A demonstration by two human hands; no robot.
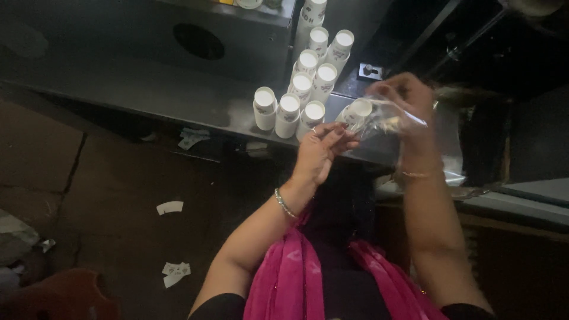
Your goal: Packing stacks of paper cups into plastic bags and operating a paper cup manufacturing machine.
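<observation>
— Cup (358, 111) and clear plastic bag (388, 118): where?
— Both held above the grey counter (178, 89); left hand (320, 151) pinches the cup, right hand (403, 98) grips the bag.
— Progress?
— Nine white cups (308, 83) already stand in rows; this one isn't placed yet.

Motion blurs the right hand (409, 98) and its clear plastic bag (388, 118); the bag's contents stay unreadable, and the top edge clips the farthest white paper cup (314, 7).

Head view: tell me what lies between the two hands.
In the head view, a white paper cup inside a clear plastic bag lies between the left hand and the right hand; both hands grip the bag.
</observation>
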